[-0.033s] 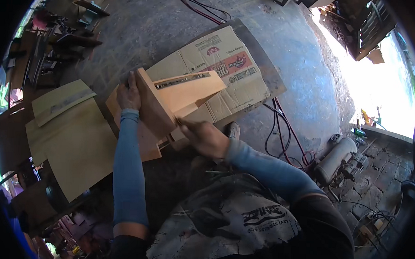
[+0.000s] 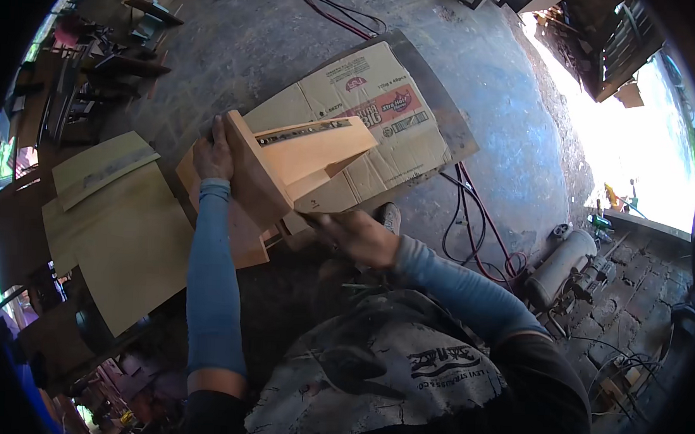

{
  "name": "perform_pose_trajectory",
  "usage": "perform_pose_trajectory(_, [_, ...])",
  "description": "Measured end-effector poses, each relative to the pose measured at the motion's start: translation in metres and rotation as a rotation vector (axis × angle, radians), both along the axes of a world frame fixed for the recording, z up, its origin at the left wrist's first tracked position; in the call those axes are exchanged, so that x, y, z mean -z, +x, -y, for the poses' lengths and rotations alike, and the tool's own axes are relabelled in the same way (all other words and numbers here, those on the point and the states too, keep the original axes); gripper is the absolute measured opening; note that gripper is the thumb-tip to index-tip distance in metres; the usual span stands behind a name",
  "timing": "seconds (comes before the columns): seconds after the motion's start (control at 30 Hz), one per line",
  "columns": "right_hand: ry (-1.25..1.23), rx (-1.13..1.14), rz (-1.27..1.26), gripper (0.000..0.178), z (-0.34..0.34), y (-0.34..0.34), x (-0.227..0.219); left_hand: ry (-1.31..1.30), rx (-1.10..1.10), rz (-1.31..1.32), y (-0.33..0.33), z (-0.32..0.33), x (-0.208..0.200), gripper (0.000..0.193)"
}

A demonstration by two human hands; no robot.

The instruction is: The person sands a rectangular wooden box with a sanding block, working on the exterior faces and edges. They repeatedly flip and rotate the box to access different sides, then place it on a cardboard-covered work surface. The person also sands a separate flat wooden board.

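Note:
A light wooden drawer rests tilted on a flattened cardboard box, its thick front panel facing left. A dark metal drawer slide runs along the drawer's upper side. My left hand is closed on the front panel from its left side, with the fingers at the far end. At the panel's near corner, my right hand is closed and partly smeared by motion; what its fingers hold is too blurred to make out. Another wooden piece shows beneath the panel.
Tan thin boards lie to the left. Red and black hoses trail over the floor on the right, near a tank-shaped compressor. Wood pieces are piled at the far left. My shoe shows below the cardboard.
My right hand has shifted right and slightly nearer to me, away from the panel's corner. The drawer and my left hand have moved very slightly left.

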State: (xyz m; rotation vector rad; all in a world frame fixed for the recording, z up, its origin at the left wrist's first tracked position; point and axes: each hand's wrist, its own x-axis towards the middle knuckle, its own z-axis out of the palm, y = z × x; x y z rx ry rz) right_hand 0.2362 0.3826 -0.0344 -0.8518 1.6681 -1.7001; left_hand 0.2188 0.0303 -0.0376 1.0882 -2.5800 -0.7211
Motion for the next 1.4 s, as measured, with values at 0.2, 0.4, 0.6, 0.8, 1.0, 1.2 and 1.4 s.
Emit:
perform_pose_trajectory(0.2, [0.025,0.428,0.238,0.043,-0.013,-0.046,-0.056,-0.091,0.005,0.02,-0.023,-0.071,-0.025,0.07])
perform_pose_trajectory(0.4, [0.196,0.313,-0.351,0.045,0.009,-0.081,-0.034,-0.146,-0.012,0.193,-0.07,-0.145,-0.034,0.073])
perform_pose_trajectory(0.6, [0.21,0.071,0.298,0.052,-0.149,-0.033,-0.004,-0.173,-0.129,0.226,-0.11,-0.137,-0.044,0.08])
perform_pose_trajectory(0.8, [-0.21,0.937,0.795,0.06,-0.07,-0.093,0.112,-0.58,0.404,0.229,-0.146,-0.134,0.025,0.072])
perform_pose_trajectory(1.0, [-0.23,0.963,0.51,0.063,0.073,-0.103,0.099,-0.573,0.408,0.287,-0.14,-0.126,0.023,0.069])
perform_pose_trajectory(1.2, [-0.189,1.075,0.35,0.045,0.096,-0.084,0.029,-0.553,0.407,0.237,-0.123,-0.115,0.021,0.067])
perform_pose_trajectory(1.4, [-0.001,1.111,0.099,0.028,0.097,-0.074,0.026,-0.544,0.376,0.233,-0.129,-0.122,0.013,0.066])
